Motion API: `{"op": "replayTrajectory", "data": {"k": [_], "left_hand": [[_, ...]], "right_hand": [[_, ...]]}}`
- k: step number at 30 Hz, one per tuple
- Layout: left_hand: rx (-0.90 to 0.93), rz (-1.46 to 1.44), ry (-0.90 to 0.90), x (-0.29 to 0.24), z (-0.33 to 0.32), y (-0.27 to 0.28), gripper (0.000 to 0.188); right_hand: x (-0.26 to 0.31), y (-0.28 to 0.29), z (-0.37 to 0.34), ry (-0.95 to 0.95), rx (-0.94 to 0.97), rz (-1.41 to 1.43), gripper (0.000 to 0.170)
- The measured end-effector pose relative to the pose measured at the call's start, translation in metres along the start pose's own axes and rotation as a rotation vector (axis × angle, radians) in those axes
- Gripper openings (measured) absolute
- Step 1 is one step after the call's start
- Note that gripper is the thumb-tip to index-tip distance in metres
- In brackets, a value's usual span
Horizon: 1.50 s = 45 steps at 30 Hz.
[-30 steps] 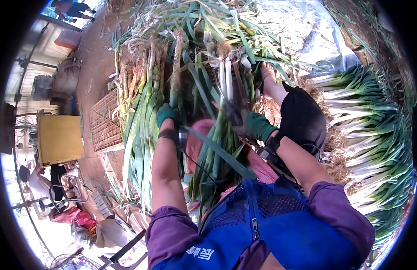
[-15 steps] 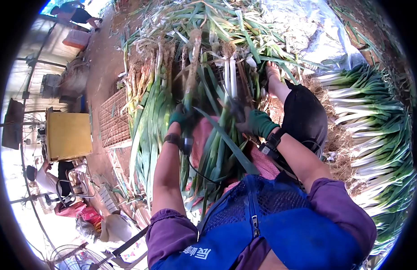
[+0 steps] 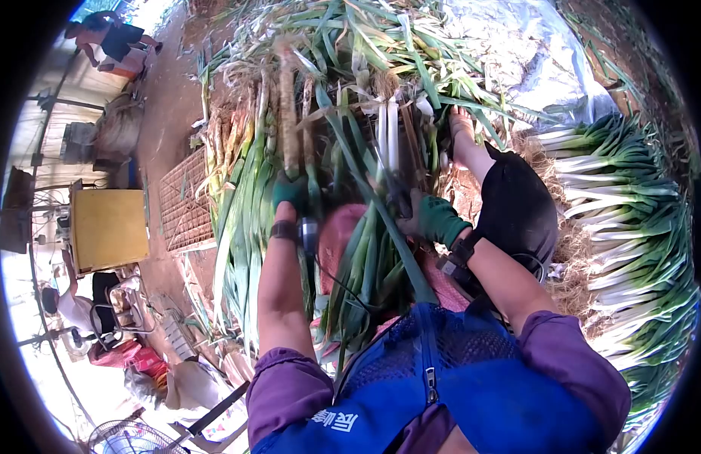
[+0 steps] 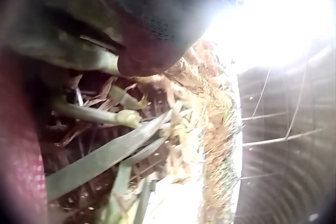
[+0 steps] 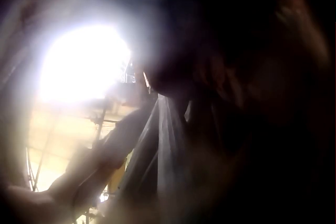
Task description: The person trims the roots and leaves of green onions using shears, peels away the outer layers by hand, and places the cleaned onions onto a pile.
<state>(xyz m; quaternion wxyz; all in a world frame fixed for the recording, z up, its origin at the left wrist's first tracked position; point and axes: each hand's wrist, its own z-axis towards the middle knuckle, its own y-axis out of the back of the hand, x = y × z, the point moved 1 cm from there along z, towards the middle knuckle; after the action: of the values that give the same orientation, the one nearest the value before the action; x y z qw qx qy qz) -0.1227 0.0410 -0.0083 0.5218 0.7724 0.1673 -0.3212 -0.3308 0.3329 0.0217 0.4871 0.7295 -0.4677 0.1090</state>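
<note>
In the head view my left hand (image 3: 290, 193), in a green glove, grips a soil-stained leek (image 3: 288, 113) below its root end, with the roots pointing away from me. The left wrist view shows the gloved fingers (image 4: 147, 50) bent close over pale stalks. My right hand (image 3: 435, 217), gloved in green with darker fingers, is beside leeks with cleaned white stalks (image 3: 388, 132). Their green leaves (image 3: 358, 265) trail over my lap. A dark, blurred shape lies at the right fingertips; I cannot tell whether the hand holds it. The right wrist view is mostly dark.
Untrimmed leeks (image 3: 240, 197) lie left, by a rusty metal grid (image 3: 188, 200). Loose leaves (image 3: 433, 60) pile up ahead beside plastic sheeting (image 3: 551, 60). A long row of white-stemmed leeks (image 3: 630, 227) lines the right. A yellow board (image 3: 110, 229) and other people are at far left.
The leek in my left hand swung right, then back left, and now stands straighter. The right hand has stayed nearly in place beside the white stalks.
</note>
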Motion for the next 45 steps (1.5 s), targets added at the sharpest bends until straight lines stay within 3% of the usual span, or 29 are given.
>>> {"op": "replayTrajectory", "data": {"k": [1,3,5,6,7,8,9,10,11,13,15,17,19,20,22,23,25,26,27,28,30,32,33,34,37,38,40,43,45], "left_hand": [[0.06,-0.2,0.044,0.004,-0.011,0.018,0.038],[-0.037,-0.512,-0.085,0.004,-0.045,0.054,0.03],[-0.057,-0.623,-0.166,0.017,-0.07,0.093,0.021],[-0.067,-0.582,-0.105,0.012,-0.089,0.114,0.021],[-0.088,-0.614,-0.196,0.011,-0.103,0.13,0.02],[-0.102,-0.624,-0.158,-0.003,-0.127,0.149,0.021],[-0.231,-0.325,-0.514,0.01,-0.14,0.174,0.027],[-0.308,0.417,-0.931,0.012,-0.15,0.219,0.043],[-0.291,0.092,-0.699,-0.025,-0.181,0.248,0.037],[-0.377,0.457,-0.782,-0.049,-0.218,0.333,0.044],[-0.344,0.506,-0.98,-0.098,-0.257,0.392,0.058],[-0.444,0.877,-0.917,-0.127,-0.286,0.443,0.051],[-0.481,0.258,-0.444,-0.175,-0.295,0.417,0.045],[-0.397,0.822,-0.707,-0.173,-0.285,0.42,0.042],[-0.269,0.186,-0.447,-0.206,-0.262,0.349,0.037],[-0.191,0.121,-0.384,-0.21,-0.239,0.315,0.039],[-0.004,0.171,-0.284,-0.195,-0.181,0.228,0.048],[0.062,0.251,-0.217,-0.189,-0.153,0.181,0.055],[0.005,0.555,-0.102,-0.205,-0.149,0.138,0.075],[0.048,0.641,-0.019,-0.197,-0.137,0.101,0.077],[0.157,0.825,0.136,-0.183,-0.114,0.028,0.082],[0.207,0.721,0.135,-0.144,-0.09,-0.009,0.083],[0.23,0.682,0.117,-0.143,-0.094,-0.014,0.084],[0.372,0.735,0.025,-0.14,-0.099,-0.014,0.078],[0.564,0.561,0.024,-0.095,-0.077,-0.002,0.061],[0.628,0.505,0.027,-0.092,-0.075,0.003,0.055],[0.754,0.388,0.035,-0.089,-0.083,0.017,0.044],[0.697,0.221,0.184,-0.133,-0.13,0.031,0.034],[0.697,0.322,0.225,-0.138,-0.132,0.028,0.038]], "right_hand": [[-0.001,0.0,-0.001,0.006,0.001,0.005,0.072],[0.0,0.003,-0.004,-0.013,0.014,-0.006,0.074],[-0.001,0.003,-0.007,-0.027,0.01,-0.018,0.075],[0.0,0.002,-0.007,-0.031,-0.003,-0.042,0.076],[0.0,0.002,-0.008,-0.023,-0.002,-0.041,0.076],[-0.001,0.004,-0.01,-0.016,0.0,-0.041,0.075],[-0.002,0.006,-0.012,-0.008,0.002,-0.044,0.075],[-0.002,0.004,-0.012,-0.004,-0.019,-0.041,0.074],[-0.004,0.002,-0.012,0.006,-0.021,-0.039,0.075],[-0.006,0.001,-0.009,0.03,-0.029,-0.03,0.077],[-0.003,0.005,-0.01,0.027,0.006,0.123,0.083],[-0.005,0.011,-0.01,0.078,0.0,0.211,0.083],[-0.005,0.011,-0.013,0.177,0.043,0.364,0.072],[-0.001,0.011,-0.014,0.228,0.063,0.438,0.066],[0.004,0.013,-0.017,0.331,0.102,0.589,0.056],[0.007,0.015,-0.023,0.353,0.129,0.635,0.053],[0.011,0.021,-0.04,0.392,0.181,0.724,0.046],[0.002,0.012,-0.032,0.536,0.128,0.694,0.041],[-0.008,0.003,-0.023,0.676,0.068,0.664,0.037],[-0.001,0.01,-0.038,0.685,0.026,0.671,0.036],[-0.002,0.015,-0.051,0.351,0.081,0.808,0.044],[-0.014,0.014,-0.046,0.217,0.091,0.657,0.049],[-0.016,0.013,-0.048,0.147,0.104,0.582,0.051],[-0.02,0.014,-0.053,0.162,0.072,0.536,0.057],[-0.007,0.015,-0.082,0.085,0.189,0.657,0.059],[-0.005,0.009,-0.096,0.226,0.167,0.732,0.059],[0.003,-0.005,-0.117,0.334,0.086,0.491,0.059],[0.016,0.002,-0.134,0.261,0.068,0.379,0.057],[0.016,0.003,-0.133,0.189,0.007,0.386,0.059]]}}
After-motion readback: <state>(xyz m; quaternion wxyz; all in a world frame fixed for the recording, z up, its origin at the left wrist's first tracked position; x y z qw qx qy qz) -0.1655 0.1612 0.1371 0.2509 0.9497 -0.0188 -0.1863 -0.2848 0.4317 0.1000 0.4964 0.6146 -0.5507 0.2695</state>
